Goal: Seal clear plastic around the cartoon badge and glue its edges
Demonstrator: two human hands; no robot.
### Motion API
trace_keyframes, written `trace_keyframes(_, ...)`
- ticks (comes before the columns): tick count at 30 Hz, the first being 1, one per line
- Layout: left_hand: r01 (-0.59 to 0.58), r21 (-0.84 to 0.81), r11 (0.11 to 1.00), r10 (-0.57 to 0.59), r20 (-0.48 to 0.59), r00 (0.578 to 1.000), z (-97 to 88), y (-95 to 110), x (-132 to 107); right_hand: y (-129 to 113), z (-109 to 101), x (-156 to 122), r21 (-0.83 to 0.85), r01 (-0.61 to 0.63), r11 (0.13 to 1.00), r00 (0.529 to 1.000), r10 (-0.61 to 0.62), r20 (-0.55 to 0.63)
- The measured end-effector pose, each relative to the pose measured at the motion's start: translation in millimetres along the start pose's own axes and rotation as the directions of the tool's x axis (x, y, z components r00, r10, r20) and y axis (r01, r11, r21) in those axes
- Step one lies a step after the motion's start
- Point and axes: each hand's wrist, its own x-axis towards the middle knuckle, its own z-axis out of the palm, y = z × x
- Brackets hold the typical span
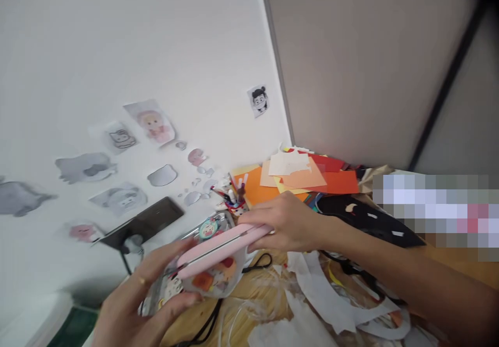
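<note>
Low over a cluttered wooden worktop point(268, 277), the left hand point(136, 300) closes its grip on the near end of a flat pink case point(222, 245) and the clear sticker packet point(210, 282) beneath it. The right hand point(288, 222) clasps the far end. White paper scraps point(323, 290) lie beyond, then orange sheets point(335, 180) and cartoon cutouts point(152, 120) on the wall.

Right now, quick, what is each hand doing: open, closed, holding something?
Left hand: closed on the pink case and the clear sticker pouch under it.
Right hand: closed on the other end of the pink case.
</note>
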Motion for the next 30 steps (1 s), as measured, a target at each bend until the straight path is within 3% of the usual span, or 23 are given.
trace_keyframes(3,0.213,-0.310,0.927,-0.218,0.019,0.976,8.7,14,5,0,1,1,0.055,-0.046,0.997,0.999,0.047,-0.011)
trace_keyframes(5,0.317,-0.422,0.849,-0.322,0.062,0.945,16.2,18,10,0,2,3,0.101,-0.084,0.991,0.996,0.087,-0.022)
trace_keyframes(9,0.406,-0.546,0.732,-0.401,0.136,0.906,22.7,22,13,-4,1,7,0.199,-0.199,0.960,0.980,0.200,0.018)
trace_keyframes(14,0.450,-0.642,0.620,-0.483,0.140,0.864,21.7,26,12,-11,-7,10,0.361,-0.393,0.846,0.919,0.343,0.195)
trace_keyframes(20,0.436,-0.657,0.615,-0.507,0.094,0.857,21.7,36,11,-20,-8,11,0.339,-0.458,0.822,0.889,0.417,0.192)
trace_keyframes(25,0.430,-0.555,0.712,-0.532,-0.026,0.846,22.7,42,11,-28,-10,13,0.216,-0.510,0.832,0.859,0.503,0.091)
trace_keyframes(27,0.414,-0.550,0.725,-0.524,-0.051,0.850,22.5,43,11,-26,-12,13,0.316,-0.520,0.793,0.854,0.484,0.192)
trace_keyframes(30,0.423,-0.623,0.658,-0.538,0.005,0.843,22.1,44,11,-19,-14,12,0.604,-0.528,0.597,0.847,0.318,0.425)
